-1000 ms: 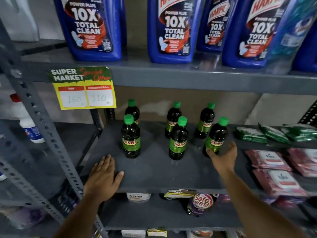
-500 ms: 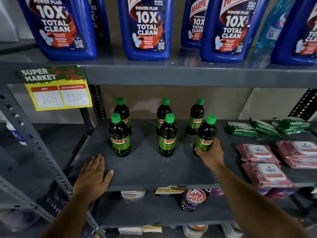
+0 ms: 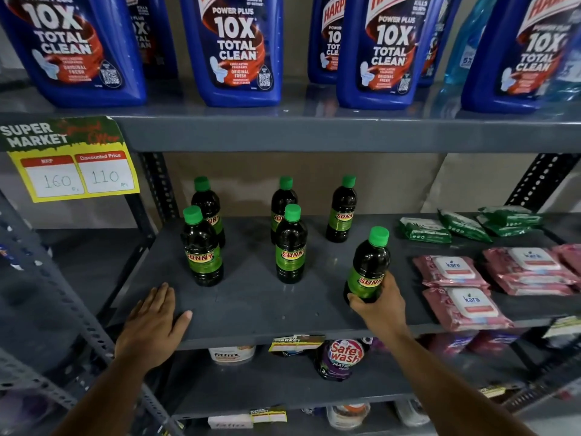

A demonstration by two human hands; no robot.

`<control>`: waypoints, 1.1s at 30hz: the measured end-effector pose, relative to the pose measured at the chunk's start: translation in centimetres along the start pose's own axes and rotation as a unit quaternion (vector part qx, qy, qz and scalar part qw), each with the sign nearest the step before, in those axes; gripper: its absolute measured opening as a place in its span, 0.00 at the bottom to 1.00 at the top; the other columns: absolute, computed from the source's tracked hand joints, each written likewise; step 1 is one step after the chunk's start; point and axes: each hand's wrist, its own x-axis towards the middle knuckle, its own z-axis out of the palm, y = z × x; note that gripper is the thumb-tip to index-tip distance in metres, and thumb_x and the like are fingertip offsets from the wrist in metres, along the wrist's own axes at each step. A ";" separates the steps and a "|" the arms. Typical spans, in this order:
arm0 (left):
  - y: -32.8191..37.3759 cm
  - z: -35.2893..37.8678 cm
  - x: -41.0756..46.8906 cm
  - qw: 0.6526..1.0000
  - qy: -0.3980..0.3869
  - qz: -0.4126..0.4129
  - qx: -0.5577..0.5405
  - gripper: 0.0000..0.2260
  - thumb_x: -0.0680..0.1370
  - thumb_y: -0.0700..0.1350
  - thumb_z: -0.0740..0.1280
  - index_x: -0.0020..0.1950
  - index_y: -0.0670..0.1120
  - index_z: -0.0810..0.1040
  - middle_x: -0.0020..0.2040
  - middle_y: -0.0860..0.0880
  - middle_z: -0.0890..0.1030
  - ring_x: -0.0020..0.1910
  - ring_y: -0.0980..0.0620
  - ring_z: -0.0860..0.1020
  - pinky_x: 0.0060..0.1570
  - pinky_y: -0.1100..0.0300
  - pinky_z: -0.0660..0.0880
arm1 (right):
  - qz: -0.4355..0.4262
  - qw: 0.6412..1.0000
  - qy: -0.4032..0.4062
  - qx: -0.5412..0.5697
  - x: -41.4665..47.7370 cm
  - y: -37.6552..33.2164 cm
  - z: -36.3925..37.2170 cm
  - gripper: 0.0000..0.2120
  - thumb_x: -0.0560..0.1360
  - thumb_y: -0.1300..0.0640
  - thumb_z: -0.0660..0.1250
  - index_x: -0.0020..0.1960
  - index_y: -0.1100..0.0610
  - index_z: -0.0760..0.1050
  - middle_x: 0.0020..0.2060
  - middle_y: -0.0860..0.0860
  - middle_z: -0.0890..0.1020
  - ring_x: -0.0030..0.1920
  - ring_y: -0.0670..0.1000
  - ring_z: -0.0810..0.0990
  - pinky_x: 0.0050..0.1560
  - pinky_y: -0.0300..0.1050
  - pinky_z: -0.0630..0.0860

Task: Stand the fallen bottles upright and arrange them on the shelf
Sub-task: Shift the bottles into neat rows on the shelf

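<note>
Bottle under handling: a dark plastic bottle with a green screw cap and a green-and-red "SUNNY" label [image 3: 368, 265], upright with a slight lean to the right, at the front right of the bottle group on the grey metal shelf [image 3: 251, 306]. Whether its base rests on the shelf surface cannot be told; the fingers hide it. The right hand [image 3: 379, 305] is closed around the lower body of this bottle, thumb across the front below the label, the other fingers wrapped behind.

Five matching dark bottles stand upright on the same shelf, all apart from the held one. The front centre bottle [image 3: 290, 245] is at ten o'clock from the held bottle, with the back centre bottle [image 3: 281, 202] just behind it and partly overlapped in this view. The back right bottle [image 3: 342, 210] stands at twelve o'clock from the held bottle. The front left bottle [image 3: 201, 251] and the back left bottle [image 3: 209, 204] form a close pair at the left end.

The left hand [image 3: 154, 325] lies flat and open, palm down, on the front left edge of the shelf, at seven o'clock from the front left bottle, holding nothing.

At three o'clock from the held bottle lie pink wipe packets [image 3: 465, 305]; green flat packets [image 3: 424, 229] lie behind them. A yellow price card [image 3: 74, 171] hangs from the shelf above, which carries large blue cleaner bottles [image 3: 235, 48].
</note>
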 end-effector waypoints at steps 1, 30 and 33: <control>0.0 0.0 0.0 1.000 -0.001 0.000 -0.001 0.39 0.75 0.65 0.40 0.78 0.41 0.49 0.80 0.43 0.50 0.78 0.46 0.49 0.76 0.49 0.48 | -0.005 1.000 0.003 -0.002 -0.1 0.0 0.0 0.30 0.60 0.54 0.79 0.56 0.43 0.69 0.48 0.44 0.80 0.48 0.43 0.79 0.46 0.42 0.72; -1.8 0.2 1.2 0.999 -0.005 0.027 -0.041 0.42 0.72 0.69 0.34 0.78 0.42 0.50 0.80 0.44 0.51 0.78 0.49 0.48 0.74 0.55 0.43 | -0.034 0.973 -0.227 0.036 4.5 -7.4 10.7 0.42 0.63 0.58 0.80 0.70 0.55 0.61 0.64 0.49 0.74 0.67 0.52 0.72 0.64 0.49 0.69; -1.6 0.1 1.0 0.999 0.002 0.026 -0.038 0.43 0.72 0.68 0.35 0.78 0.42 0.52 0.80 0.44 0.52 0.78 0.48 0.49 0.74 0.55 0.44 | -0.037 0.978 -0.204 0.014 4.4 -6.6 10.8 0.33 0.62 0.56 0.81 0.62 0.53 0.69 0.58 0.48 0.78 0.59 0.50 0.77 0.57 0.46 0.73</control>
